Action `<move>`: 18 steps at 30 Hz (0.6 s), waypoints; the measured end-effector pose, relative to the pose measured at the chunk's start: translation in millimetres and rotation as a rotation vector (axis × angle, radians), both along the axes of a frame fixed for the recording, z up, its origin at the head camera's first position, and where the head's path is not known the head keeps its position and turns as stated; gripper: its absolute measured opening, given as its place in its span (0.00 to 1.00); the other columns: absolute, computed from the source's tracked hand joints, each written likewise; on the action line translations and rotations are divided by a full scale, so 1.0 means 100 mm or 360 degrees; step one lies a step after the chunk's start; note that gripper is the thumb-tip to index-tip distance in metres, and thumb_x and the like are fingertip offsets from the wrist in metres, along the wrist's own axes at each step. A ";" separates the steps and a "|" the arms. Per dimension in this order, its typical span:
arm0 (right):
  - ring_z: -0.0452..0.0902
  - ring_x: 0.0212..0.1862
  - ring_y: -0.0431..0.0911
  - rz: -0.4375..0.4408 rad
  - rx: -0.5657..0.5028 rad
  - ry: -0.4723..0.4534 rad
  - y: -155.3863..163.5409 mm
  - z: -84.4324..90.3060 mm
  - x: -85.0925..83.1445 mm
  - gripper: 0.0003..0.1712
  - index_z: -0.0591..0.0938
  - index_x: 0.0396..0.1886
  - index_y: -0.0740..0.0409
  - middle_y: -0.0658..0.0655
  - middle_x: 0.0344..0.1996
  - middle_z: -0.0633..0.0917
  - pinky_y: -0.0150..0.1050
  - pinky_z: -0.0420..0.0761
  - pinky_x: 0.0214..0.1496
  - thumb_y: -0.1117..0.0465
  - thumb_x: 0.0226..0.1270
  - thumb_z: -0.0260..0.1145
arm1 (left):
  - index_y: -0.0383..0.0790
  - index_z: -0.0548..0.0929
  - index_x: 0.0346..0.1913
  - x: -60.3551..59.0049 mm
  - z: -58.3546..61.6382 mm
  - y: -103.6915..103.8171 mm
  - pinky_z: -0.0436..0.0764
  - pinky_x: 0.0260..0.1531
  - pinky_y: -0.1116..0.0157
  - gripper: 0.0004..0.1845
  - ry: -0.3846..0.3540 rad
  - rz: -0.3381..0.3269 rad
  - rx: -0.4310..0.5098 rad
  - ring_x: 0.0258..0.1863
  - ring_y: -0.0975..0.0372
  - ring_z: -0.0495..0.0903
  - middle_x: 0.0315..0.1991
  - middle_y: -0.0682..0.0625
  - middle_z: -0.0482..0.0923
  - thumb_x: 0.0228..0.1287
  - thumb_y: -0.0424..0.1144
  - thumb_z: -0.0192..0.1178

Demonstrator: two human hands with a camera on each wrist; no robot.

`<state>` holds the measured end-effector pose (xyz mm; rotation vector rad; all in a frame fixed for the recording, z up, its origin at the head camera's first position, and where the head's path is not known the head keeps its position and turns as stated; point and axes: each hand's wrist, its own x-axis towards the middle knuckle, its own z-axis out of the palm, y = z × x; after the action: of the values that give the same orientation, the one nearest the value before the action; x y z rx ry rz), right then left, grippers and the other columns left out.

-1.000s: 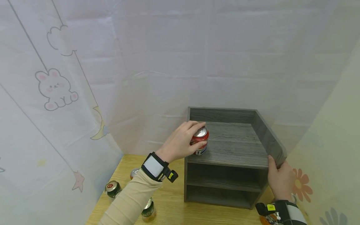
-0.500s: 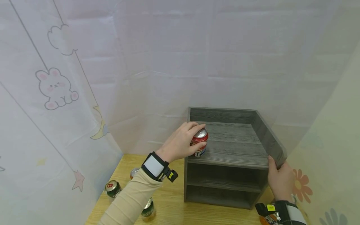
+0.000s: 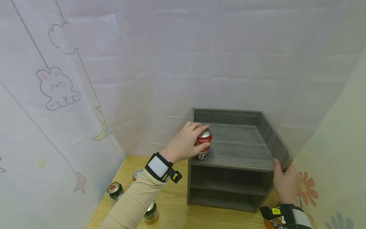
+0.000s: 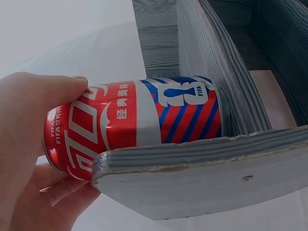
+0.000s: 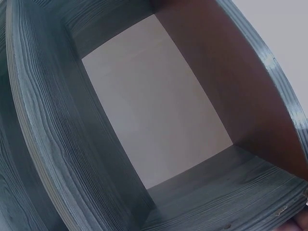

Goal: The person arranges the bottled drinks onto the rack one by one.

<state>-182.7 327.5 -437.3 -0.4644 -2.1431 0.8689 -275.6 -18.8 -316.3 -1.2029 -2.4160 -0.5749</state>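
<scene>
In the head view my left hand grips a red soda can with a silver lid, thumb on one side and fingers over the top. The can stands upright at the left end of the top board of a grey wood-grain shelf unit. From the left wrist, the can shows blue and red stripes near its base, which is right at the board, beside the unit's side panel. My right hand holds the unit's right side panel at its front corner, thumb on the inner face. The right wrist view looks into a compartment.
On the wooden table, left of the unit, stand two dark green cans and a can with a silver lid, partly behind the left sleeve. An orange can shows under the right wrist. A pale printed curtain hangs behind.
The can sits very slightly lower against the shelf unit than a second ago, still in my left hand. My right hand keeps its hold, and the head view has tilted a little.
</scene>
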 end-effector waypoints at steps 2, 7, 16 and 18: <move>0.58 0.15 0.47 0.0006 -0.0017 -0.0021 0.00 -0.01 -0.01 0.27 0.65 0.20 0.61 0.55 0.13 0.63 0.38 0.55 0.16 0.53 0.78 0.59 | 0.38 0.73 0.72 -0.01 -0.01 0.00 0.78 0.50 0.65 0.33 -0.0024 0.0017 -0.0002 0.57 0.56 0.69 0.63 0.46 0.74 0.70 0.51 0.65; 0.59 0.17 0.48 0.0010 -0.0020 -0.0020 0.02 -0.02 -0.03 0.26 0.67 0.20 0.63 0.55 0.14 0.63 0.39 0.55 0.17 0.53 0.78 0.60 | 0.39 0.72 0.72 -0.04 -0.02 -0.01 0.78 0.50 0.66 0.34 -0.0028 0.0033 -0.0018 0.58 0.56 0.68 0.64 0.46 0.73 0.71 0.52 0.65; 0.59 0.18 0.50 -0.0040 0.0024 0.0014 0.03 -0.03 -0.05 0.25 0.68 0.20 0.64 0.57 0.15 0.65 0.40 0.54 0.18 0.55 0.77 0.61 | 0.40 0.71 0.73 -0.06 -0.04 -0.01 0.78 0.52 0.65 0.35 -0.0053 0.0008 0.0023 0.62 0.55 0.68 0.66 0.45 0.71 0.69 0.53 0.66; 0.60 0.19 0.50 -0.0044 0.0012 -0.0010 0.02 -0.03 -0.05 0.25 0.68 0.21 0.64 0.57 0.15 0.65 0.40 0.54 0.18 0.54 0.77 0.60 | 0.40 0.70 0.74 -0.06 -0.04 -0.03 0.78 0.54 0.65 0.38 -0.0065 0.0013 0.0041 0.64 0.54 0.68 0.67 0.44 0.69 0.68 0.55 0.67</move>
<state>-187.8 329.9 -440.4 -0.4924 -2.1401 0.8448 -281.7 -21.4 -320.2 -1.1811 -2.4386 -0.6320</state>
